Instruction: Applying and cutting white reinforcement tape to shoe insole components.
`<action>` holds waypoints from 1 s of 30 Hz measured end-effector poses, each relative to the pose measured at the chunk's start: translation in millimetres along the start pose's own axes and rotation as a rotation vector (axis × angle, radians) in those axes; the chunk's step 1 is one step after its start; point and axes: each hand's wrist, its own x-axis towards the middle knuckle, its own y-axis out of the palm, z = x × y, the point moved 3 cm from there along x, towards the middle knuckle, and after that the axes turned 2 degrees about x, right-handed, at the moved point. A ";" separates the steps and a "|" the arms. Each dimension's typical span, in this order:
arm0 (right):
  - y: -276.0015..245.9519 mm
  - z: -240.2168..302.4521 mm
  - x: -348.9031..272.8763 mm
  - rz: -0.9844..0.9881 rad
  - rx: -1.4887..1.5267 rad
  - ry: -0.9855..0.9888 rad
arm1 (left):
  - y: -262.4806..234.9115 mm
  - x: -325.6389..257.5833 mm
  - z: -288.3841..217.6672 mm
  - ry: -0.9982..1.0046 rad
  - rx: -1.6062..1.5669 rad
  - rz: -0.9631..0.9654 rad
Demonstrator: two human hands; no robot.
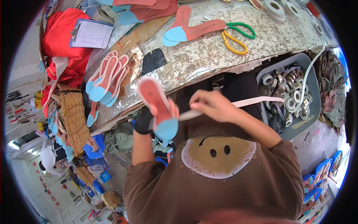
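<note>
In front of my chest, my left hand [173,108] is closed around a shoe sole piece [153,95], reddish-brown with a light blue wide end and a pale pink strip along its rim. Most of that hand is hidden behind the piece; fingertips show at its right edge. My right hand [214,106] pinches a narrow pale pink tape [257,100]. The tape runs left to the blue end of the sole piece and right over the grey bin. Similar edged sole pieces [108,78] lie overlapped on the table to the left of my hands.
The worn table [194,61] spans the far side. On it lie flat sole pieces [182,30], scissors [233,37] with green and yellow handles, a black patch [153,61] and white tape rolls [276,9]. The grey bin [311,95] of tape rolls stands right; a clipboard [90,33] lies on red cloth.
</note>
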 end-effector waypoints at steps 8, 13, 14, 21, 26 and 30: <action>-125.9 10.1 16.8 -0.727 -1.012 -0.248 | -56.9 -34.7 -18.3 -0.084 0.009 -0.132; -176.7 -3.6 34.4 -0.574 -1.307 0.015 | -61.0 9.9 -4.5 0.083 -0.073 -0.321; -190.1 -12.7 35.2 -0.544 -1.376 0.108 | -55.1 20.4 -1.0 0.084 -0.095 -0.326; -225.3 -3.3 21.8 -0.425 -1.524 -0.103 | -16.7 44.2 -7.9 0.115 -0.109 -0.294; -243.0 39.5 -35.5 -0.534 -1.519 0.141 | -23.7 42.1 -8.5 0.174 -0.057 -0.311; -208.3 45.5 -75.3 -0.707 -1.067 0.147 | -30.9 34.2 -10.3 0.255 0.008 -0.411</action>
